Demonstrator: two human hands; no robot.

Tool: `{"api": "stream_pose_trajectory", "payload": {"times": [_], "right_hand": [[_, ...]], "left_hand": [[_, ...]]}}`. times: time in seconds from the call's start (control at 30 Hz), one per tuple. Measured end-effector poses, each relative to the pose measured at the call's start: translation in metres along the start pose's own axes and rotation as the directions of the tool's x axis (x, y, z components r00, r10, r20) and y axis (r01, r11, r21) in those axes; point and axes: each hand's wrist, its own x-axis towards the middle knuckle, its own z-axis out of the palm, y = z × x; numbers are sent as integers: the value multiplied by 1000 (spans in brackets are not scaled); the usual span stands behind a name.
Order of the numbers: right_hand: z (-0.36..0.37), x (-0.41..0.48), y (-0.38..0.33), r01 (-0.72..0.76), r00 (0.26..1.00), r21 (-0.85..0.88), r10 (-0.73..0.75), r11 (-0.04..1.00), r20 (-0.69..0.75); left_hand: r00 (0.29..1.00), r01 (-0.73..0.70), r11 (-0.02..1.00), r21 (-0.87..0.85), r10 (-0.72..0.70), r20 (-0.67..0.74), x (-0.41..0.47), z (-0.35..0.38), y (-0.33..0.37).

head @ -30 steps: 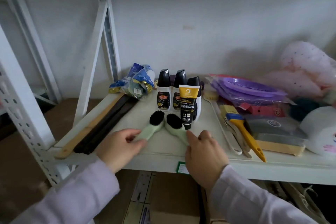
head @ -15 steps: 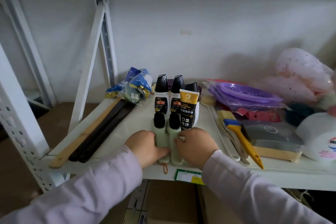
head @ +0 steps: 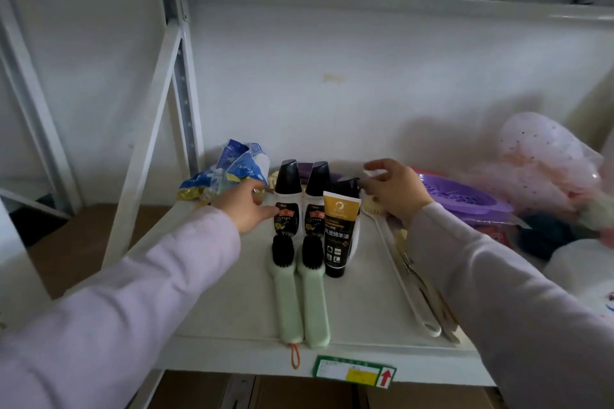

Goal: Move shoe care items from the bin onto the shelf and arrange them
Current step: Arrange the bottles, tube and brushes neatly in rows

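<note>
Two pale green shoe brushes (head: 300, 295) with black bristles lie side by side on the white shelf (head: 232, 325), handles toward me. Behind them stand two white polish bottles (head: 288, 196) with black caps, a third bottle (head: 347, 184), and a black-and-gold cream tube (head: 339, 236). My left hand (head: 247, 206) reaches in at the left of the bottles, thumb touching the leftmost one, fingers apart. My right hand (head: 393, 191) hovers at the right of the third bottle, fingers spread, holding nothing.
A blue and yellow packet bundle (head: 229, 173) lies at the back left. Long white-handled brushes (head: 412, 279) lie right of the tube. A purple tray (head: 465, 199), a pink dotted bag (head: 545, 156) and a white container (head: 584, 272) crowd the right. A green label (head: 354, 375) marks the shelf's front edge.
Both hands let go of the green brushes and moved back to either side of the bottles. The brushes now lie parallel. The view has tilted up.
</note>
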Motion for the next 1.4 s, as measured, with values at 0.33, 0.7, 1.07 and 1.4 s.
{"api": "stream_pose_trajectory", "payload": {"times": [0.33,0.7,1.07,1.4], "right_hand": [[22,41,-23,-15,915,119,-34,993,403],[38,59,-28,97,878,92,-129,991,462],[52,66,-25,87,862,53,-101,995,497],[14,54,-13,37,886,209,-129,977,446]], "left_hand": [[993,-115,992,47,116,-35,38,-3,26],[992,-92,991,102,101,-81,50,-20,17],[994,-35,975,219,57,-98,50,-32,2],[880,-456,837,303,476,11,40,-8,62]]}}
